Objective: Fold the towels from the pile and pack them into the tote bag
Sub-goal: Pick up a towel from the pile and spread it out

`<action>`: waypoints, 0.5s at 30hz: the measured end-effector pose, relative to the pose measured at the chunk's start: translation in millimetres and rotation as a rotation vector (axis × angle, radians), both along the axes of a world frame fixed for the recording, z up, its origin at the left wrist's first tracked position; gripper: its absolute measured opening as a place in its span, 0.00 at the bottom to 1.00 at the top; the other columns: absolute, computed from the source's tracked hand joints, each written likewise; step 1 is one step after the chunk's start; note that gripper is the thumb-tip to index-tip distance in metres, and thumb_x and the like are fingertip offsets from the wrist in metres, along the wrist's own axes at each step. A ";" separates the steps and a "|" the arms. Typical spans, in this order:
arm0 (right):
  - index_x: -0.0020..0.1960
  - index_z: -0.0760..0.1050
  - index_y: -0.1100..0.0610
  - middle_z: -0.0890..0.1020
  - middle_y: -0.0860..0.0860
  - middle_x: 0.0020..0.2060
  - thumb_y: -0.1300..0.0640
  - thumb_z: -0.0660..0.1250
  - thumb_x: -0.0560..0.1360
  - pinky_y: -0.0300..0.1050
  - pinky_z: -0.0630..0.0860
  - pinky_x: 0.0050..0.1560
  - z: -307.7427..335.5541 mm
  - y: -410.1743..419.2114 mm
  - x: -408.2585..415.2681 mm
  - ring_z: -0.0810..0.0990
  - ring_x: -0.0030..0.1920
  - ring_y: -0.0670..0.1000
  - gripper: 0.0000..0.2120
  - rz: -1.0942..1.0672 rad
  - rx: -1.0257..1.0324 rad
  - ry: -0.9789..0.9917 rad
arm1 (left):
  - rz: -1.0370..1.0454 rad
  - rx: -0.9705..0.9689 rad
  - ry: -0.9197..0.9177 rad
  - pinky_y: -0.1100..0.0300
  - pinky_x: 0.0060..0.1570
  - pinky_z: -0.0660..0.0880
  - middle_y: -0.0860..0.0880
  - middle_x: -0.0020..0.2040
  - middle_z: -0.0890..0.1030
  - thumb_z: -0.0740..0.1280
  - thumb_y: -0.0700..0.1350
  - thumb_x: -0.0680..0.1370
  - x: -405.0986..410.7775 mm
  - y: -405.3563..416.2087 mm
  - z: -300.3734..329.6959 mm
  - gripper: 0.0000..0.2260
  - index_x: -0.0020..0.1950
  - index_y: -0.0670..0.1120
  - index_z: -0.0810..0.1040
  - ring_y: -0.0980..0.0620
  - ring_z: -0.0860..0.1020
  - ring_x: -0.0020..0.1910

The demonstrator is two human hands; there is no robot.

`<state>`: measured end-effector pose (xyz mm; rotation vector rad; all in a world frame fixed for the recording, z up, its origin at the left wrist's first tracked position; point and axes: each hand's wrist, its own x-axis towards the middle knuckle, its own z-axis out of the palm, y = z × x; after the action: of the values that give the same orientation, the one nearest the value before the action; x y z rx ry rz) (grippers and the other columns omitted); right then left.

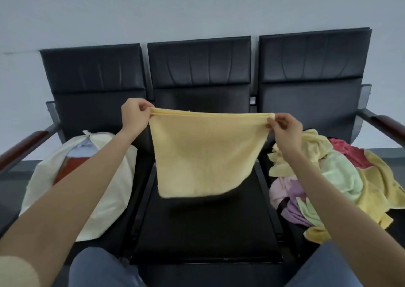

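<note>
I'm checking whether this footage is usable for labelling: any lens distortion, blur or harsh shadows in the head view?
Head view: strong wide-angle bending, the chair backs fan outward; lighting soft and even, with only a faint shadow on the seat under the yellow towel; the left hand and right hand read clearly; frame edges are softer, forearms and knees slightly blurred.

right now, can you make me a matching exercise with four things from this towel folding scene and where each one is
Things:
1. yellow towel
2. tote bag
3. towel pile
4. wooden armrest

Places:
A. heaped on the right seat
B. at the far right edge of the bench
C. held up over the middle seat, a top corner in each hand's grip
D. on the left seat

Pairs: 1-C, 2-D, 3-A, 4-B
</note>
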<state>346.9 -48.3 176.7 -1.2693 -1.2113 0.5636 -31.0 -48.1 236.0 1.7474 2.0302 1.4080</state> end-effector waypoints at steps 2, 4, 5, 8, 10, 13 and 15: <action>0.49 0.77 0.58 0.82 0.52 0.41 0.60 0.68 0.77 0.42 0.78 0.47 -1.6 -0.3 -0.6 0.82 0.42 0.49 0.02 0.038 0.033 -0.015 | 0.029 0.077 0.060 0.54 0.49 0.78 0.47 0.41 0.82 0.63 0.32 0.74 -3.3 -3.6 -10.3 0.11 0.45 0.42 0.83 0.50 0.80 0.43; 0.50 0.77 0.58 0.83 0.53 0.43 0.60 0.68 0.77 0.41 0.78 0.48 -13.9 -8.4 0.3 0.82 0.44 0.50 0.03 0.064 0.025 -0.055 | 0.033 0.073 0.029 0.60 0.45 0.75 0.48 0.41 0.82 0.61 0.32 0.73 -5.7 -13.5 -28.6 0.13 0.44 0.43 0.83 0.53 0.78 0.41; 0.49 0.77 0.56 0.83 0.53 0.42 0.60 0.68 0.77 0.40 0.78 0.48 -25.2 -15.2 1.2 0.82 0.44 0.49 0.02 0.080 0.007 -0.063 | 0.026 0.047 0.008 0.62 0.43 0.73 0.49 0.41 0.82 0.61 0.32 0.73 -7.2 -20.1 -41.5 0.13 0.44 0.43 0.83 0.55 0.77 0.38; 0.46 0.75 0.47 0.82 0.50 0.41 0.60 0.69 0.76 0.41 0.77 0.49 -76.6 -42.4 1.6 0.81 0.45 0.48 0.08 0.105 -0.072 -0.068 | 0.000 -0.090 0.003 0.63 0.38 0.69 0.51 0.38 0.80 0.61 0.32 0.73 -14.4 -44.5 -100.3 0.13 0.43 0.46 0.82 0.58 0.73 0.34; 0.47 0.75 0.53 0.81 0.49 0.40 0.64 0.69 0.75 0.39 0.76 0.49 -120.1 -63.4 0.6 0.81 0.43 0.43 0.07 0.125 -0.149 -0.072 | -0.029 -0.214 0.034 0.60 0.43 0.71 0.49 0.40 0.80 0.62 0.31 0.73 -20.2 -65.0 -149.9 0.13 0.43 0.45 0.82 0.54 0.75 0.38; 0.48 0.76 0.59 0.81 0.52 0.40 0.66 0.69 0.74 0.35 0.74 0.45 -183.6 -95.7 -3.5 0.81 0.43 0.46 0.05 0.159 -0.323 -0.151 | -0.127 -0.400 0.143 0.59 0.49 0.72 0.43 0.44 0.83 0.62 0.27 0.72 -28.3 -99.9 -224.7 0.12 0.42 0.39 0.83 0.46 0.79 0.46; 0.47 0.77 0.60 0.81 0.53 0.40 0.66 0.70 0.73 0.31 0.74 0.44 -216.9 -114.8 -5.8 0.80 0.43 0.51 0.04 0.193 -0.419 -0.203 | -0.196 -0.547 0.213 0.60 0.47 0.71 0.41 0.43 0.82 0.62 0.25 0.70 -31.9 -123.5 -265.4 0.13 0.40 0.39 0.82 0.42 0.80 0.46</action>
<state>341.1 -163.0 -40.2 -1.5991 -1.4433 0.8801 -62.9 -171.6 -29.4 1.8232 2.0111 0.5528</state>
